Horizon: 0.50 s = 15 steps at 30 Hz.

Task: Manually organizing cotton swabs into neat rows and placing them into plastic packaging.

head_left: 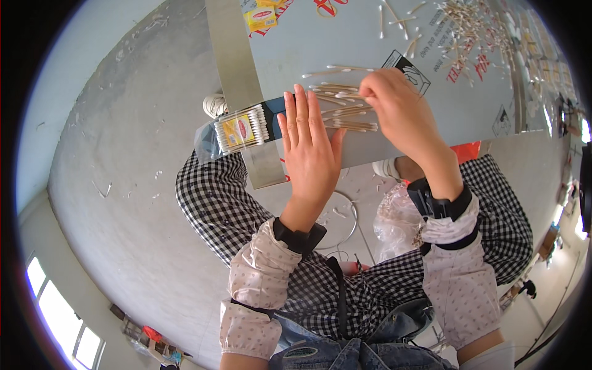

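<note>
My left hand lies flat on the table with its fingers stretched out and holds nothing. Beside it is a dark blue strip, partly hidden under the fingers. At the strip's left end sits a clear-wrapped pack of cotton swabs with a yellow label. Small bunches of loose cotton swabs lie between my two hands. The thumb and fingertips of my right hand are pinched together at the end of a cotton swab; whether more swabs are in the pinch is hidden.
A big heap of cotton swabs covers the far right of the table, with a few strays beside it. Yellow label cards lie at the far left. Below the table edge hangs a clear plastic bag, near my knees.
</note>
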Available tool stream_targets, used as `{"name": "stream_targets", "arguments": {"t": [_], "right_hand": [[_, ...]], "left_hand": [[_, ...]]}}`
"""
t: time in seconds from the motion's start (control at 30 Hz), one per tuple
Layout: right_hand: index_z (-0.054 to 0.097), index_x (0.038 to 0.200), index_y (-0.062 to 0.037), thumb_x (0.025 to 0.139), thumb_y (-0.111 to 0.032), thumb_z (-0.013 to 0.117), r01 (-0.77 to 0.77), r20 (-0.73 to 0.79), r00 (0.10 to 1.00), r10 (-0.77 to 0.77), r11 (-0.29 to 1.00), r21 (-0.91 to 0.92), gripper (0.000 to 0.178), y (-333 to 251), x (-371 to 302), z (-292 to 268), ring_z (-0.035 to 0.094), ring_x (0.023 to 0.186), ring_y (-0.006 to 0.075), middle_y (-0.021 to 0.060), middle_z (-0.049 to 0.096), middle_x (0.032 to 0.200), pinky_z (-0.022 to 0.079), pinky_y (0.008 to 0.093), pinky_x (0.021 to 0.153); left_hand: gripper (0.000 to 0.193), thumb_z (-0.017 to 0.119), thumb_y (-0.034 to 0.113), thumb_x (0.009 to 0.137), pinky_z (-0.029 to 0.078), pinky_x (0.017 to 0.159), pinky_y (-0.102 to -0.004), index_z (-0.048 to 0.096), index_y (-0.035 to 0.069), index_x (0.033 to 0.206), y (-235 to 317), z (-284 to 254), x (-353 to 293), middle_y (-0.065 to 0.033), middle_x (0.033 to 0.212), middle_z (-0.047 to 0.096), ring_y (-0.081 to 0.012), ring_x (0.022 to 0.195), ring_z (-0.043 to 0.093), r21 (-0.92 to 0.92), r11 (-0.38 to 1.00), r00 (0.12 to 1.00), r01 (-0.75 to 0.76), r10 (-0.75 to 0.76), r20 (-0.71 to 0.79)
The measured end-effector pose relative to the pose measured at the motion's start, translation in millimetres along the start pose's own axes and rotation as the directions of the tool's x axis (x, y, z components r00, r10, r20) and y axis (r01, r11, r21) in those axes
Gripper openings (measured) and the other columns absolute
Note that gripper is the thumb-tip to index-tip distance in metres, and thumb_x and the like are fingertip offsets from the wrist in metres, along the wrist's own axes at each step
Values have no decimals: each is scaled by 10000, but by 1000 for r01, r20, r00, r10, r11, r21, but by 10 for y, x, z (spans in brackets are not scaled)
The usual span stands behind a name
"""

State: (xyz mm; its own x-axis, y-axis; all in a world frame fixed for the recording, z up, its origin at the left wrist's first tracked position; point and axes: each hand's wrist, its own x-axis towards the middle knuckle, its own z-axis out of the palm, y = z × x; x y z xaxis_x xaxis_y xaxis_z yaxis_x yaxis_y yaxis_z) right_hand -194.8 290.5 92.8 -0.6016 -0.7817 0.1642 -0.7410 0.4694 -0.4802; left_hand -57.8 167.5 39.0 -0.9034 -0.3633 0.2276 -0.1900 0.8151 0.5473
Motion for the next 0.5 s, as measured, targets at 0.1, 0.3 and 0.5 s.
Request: {"name": "stream_targets", "arguments": {"t": [0.1,0.3,0.5], "right_hand": [[544,915,-42,777,68,601,-75,15,997,74,997,26,185,-106,-195,-117,579,882,305,80,598,868,489,404,766],[586,871,-40,735,68,629,-61,53,997,58,996,66,179,-245,-551,120,573,863,294,70,590,854,481,402,755],[647,857,-25,729,85,670,-69,-109,991,74,996,48,170,-222,-313,277,594,837,302,76,632,873,497,409,739]], "left_hand": [[779,681,230,920,221,1192,-559,275,-35,1529,-20,-10,17,-246,1597,270,-417,1490,246,9,1000,1000,5,-5,-3],[703,625,50,907,217,1195,-538,292,-58,1517,-49,-146,68,-249,1581,305,-426,1490,248,-204,978,999,33,-38,-22],[616,505,-70,937,224,1199,-474,285,-70,1512,-114,-313,145,-223,1580,324,-402,1492,257,-474,880,979,20,-114,-171]]}}
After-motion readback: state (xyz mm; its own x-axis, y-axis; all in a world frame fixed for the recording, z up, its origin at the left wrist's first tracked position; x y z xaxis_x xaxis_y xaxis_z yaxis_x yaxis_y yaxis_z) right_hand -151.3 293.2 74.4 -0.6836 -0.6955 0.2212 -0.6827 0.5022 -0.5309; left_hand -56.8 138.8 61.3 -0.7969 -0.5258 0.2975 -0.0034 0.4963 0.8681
